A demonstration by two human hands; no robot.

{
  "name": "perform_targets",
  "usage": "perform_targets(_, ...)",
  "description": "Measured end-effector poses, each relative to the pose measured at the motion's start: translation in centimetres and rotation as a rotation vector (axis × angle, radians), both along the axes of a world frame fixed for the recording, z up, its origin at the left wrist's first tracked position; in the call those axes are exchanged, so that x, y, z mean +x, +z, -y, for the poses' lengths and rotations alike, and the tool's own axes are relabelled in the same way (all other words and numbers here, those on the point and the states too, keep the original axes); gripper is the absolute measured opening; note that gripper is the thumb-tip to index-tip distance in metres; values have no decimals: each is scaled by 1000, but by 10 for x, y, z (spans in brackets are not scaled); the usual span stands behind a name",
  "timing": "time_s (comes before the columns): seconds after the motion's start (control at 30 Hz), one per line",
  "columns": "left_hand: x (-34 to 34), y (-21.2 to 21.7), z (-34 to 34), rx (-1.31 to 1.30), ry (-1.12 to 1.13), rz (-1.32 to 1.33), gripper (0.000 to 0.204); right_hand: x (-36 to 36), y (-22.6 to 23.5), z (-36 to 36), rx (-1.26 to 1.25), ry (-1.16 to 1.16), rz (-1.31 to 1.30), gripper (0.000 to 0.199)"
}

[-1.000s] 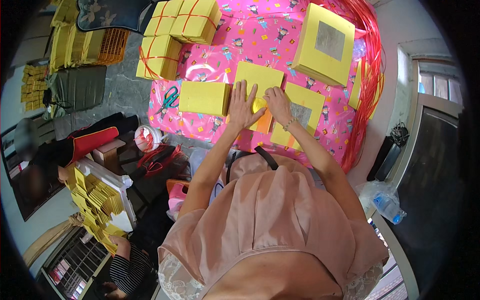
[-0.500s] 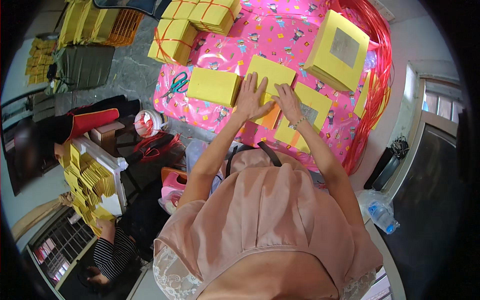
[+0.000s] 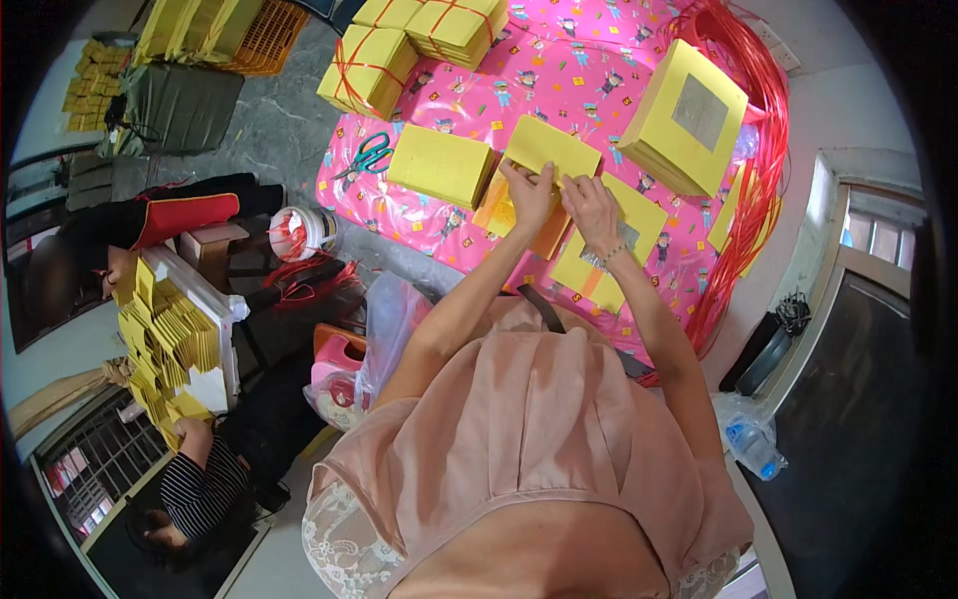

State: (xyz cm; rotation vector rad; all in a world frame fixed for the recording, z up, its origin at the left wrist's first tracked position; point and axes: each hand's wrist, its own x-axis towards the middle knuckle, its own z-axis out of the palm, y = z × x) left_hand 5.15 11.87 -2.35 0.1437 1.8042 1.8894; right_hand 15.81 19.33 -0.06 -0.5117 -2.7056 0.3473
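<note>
My left hand is closed at the near edge of a yellow paper stack, its thumb and fingertips pinching there. Right beside it my right hand has its fingers bent and pressed together at the same edge. Below my left hand shows a paper piece with an orange border and a yellow middle. Partly beneath my right wrist lies a yellow sheet with a silver-grey patch. Another yellow paper stack stands to the left, beside green-handled scissors.
Bundles tied with red string stand at the table's far left. A tall yellow stack with a grey square is at right, near hanging red strands. Two people work on the left at a table of folded yellow papers. A white bucket stands between.
My left hand lay flat and spread on the yellow stack; now its fingers are bent at the near edge, closer to my right hand. The view has shifted slightly.
</note>
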Motion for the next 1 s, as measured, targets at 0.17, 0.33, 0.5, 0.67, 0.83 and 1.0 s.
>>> perform_targets(0.17, -13, 23, 18, 58, 86, -22, 50, -6, 32, 12, -32, -68, -146, 37)
perform_targets(0.33, -53, 42, 72, 97, 135, 55, 57, -37, 17, 37, -696, -366, -356, 50)
perform_targets(0.5, -98, 34, 118, 82, 150, -62, 60, -90, -10, 53, -1540, -213, -246, 38)
perform_targets(0.67, -126, 15, 150, -162, 136, -171, 61, -126, -17, 70, -1492, -214, -72, 28)
perform_targets(0.83, -127, -4, 152, -325, 150, -264, 64, -132, -36, 71, -1370, -236, -7, 25)
perform_targets(1.0, -122, -17, 157, -185, 250, -217, 77, -130, -48, 79, -1301, -241, 30, 23)
